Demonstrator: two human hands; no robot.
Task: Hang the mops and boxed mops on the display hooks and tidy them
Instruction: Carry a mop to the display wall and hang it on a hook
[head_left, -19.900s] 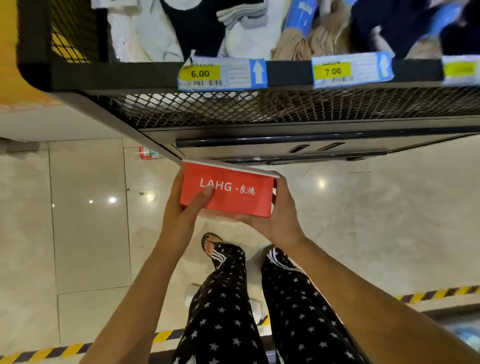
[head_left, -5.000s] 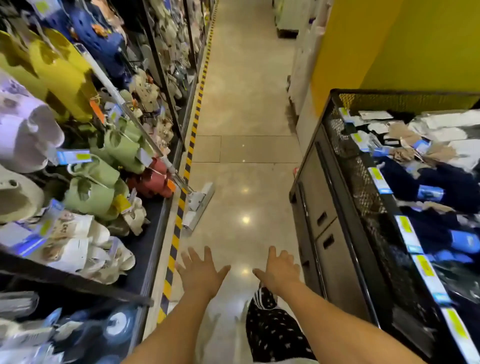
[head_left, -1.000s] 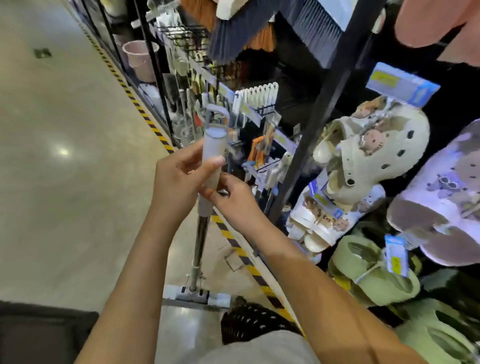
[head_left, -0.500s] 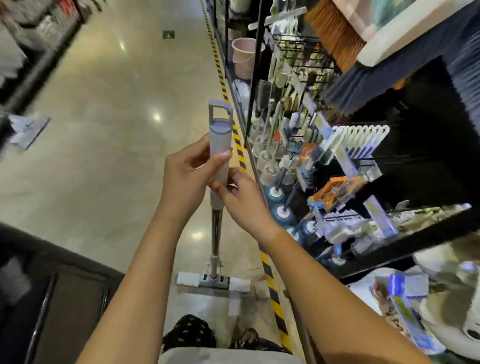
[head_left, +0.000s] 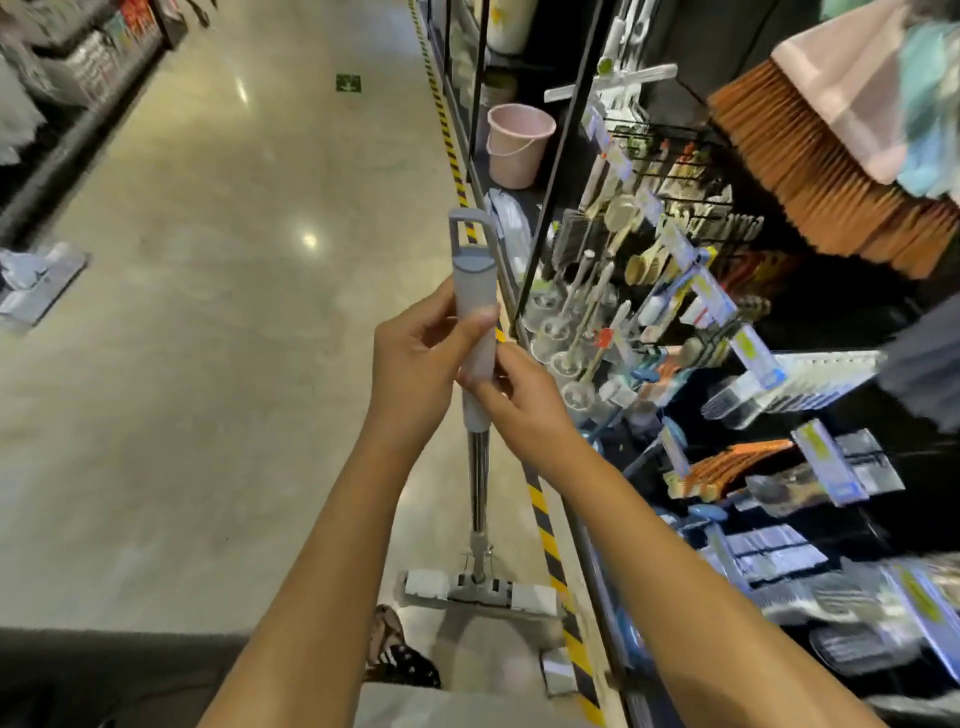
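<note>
Both hands are on the mop (head_left: 477, 493) here, and it is standing almost upright in the aisle. The left hand (head_left: 415, 364) is wrapping its fingers round the grey grip, thumb pressing across the front. The right hand (head_left: 522, 402) is coming in just below it, its fingers curling onto the lower end of that same grip, so the two hands are touching one another. Above them the hanging loop (head_left: 470, 228) is sticking up free, with nothing through it.

Down at the bottom, the flat mop head (head_left: 480, 592) is sitting on the floor (head_left: 208, 364), right beside the yellow-and-black tape (head_left: 543, 525) running along the foot of the rack (head_left: 561, 156). The rack is filling the right side, with brushes (head_left: 571, 322) hanging on hooks near the hands and an orange broom (head_left: 831, 171) jutting out higher up. A pink bucket (head_left: 519, 143) is sitting on the rack's low shelf further along. Far off on the left, a second mop head (head_left: 36, 280) is lying on the floor, well apart from the action.
</note>
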